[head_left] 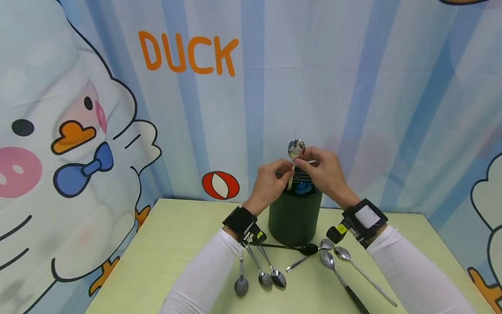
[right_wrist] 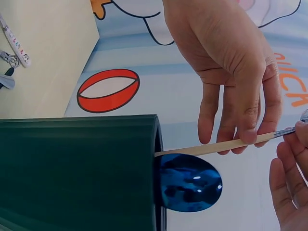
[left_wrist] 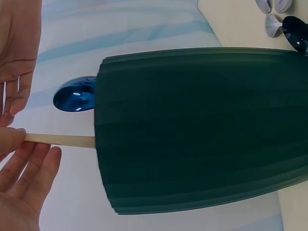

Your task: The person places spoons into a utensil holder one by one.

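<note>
Over the dark green ribbed container point(head_left: 294, 220), both hands hold one spoon upright, its shiny silver bowl point(head_left: 296, 148) on top. My left hand point(head_left: 269, 182) pinches the pale, wood-coloured handle point(right_wrist: 211, 147) between thumb and fingers. Higher up, near the neck below the bowl, the thumb and fingers of my right hand point(head_left: 327, 173) grip it. The handle's lower end goes down past the container's rim and is hidden inside. A glossy blue spoon point(right_wrist: 191, 183) stands in the container beside that handle, bowl up.
In front of the container several silver spoons point(head_left: 241, 285) lie on the pale yellow table point(head_left: 188, 226), with a black spoon point(head_left: 309, 249) among them. To the right lies a spoon with a black handle point(head_left: 354, 298). A printed curtain point(head_left: 306, 78) hangs close behind.
</note>
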